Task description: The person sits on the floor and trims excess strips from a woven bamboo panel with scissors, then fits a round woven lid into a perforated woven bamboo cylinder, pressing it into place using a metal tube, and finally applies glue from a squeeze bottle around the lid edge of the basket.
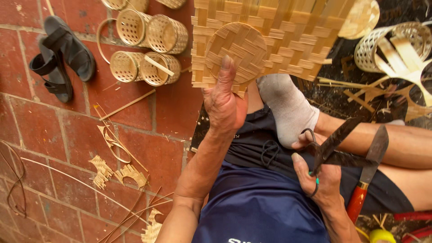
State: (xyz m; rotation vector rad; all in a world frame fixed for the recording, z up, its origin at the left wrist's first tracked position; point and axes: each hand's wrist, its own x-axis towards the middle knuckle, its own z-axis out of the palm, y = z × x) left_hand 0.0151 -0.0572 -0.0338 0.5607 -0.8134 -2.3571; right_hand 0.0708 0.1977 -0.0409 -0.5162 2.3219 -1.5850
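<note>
Red brick floor [148, 153], w/ bamboo scraps and thin strips scattered lower left. Upper left of frame: pair of black sandals [60, 56], then a cluster of small woven baskets [148, 49] lying on their sides, mostly empty; one has a flat bamboo strip across its mouth. Top centre: woven bamboo mat [288, 36] held up over the lap, w/ a round woven disc [238, 51] pressed against it. Left hand [222, 105] grips the mat's lower edge, fingers behind, thumb flat on the disc, so holding both. Right of that, a white-socked foot [288, 112] over dark shorts. Right hand [317, 177], lower right centre, has fingers thru the loops of dark scissors [335, 146], blades slightly apart, pointing up-right. A red-handled knife [369, 175] lies on the thigh just beside. Upper right: open-weave basket [396, 45] w/ loose bamboo strips sticking out.

To trim well, I'd judge: keep thumb pinning disc so it doesn't slip, cut close round its edge, keep blades clear of the thumb
</note>
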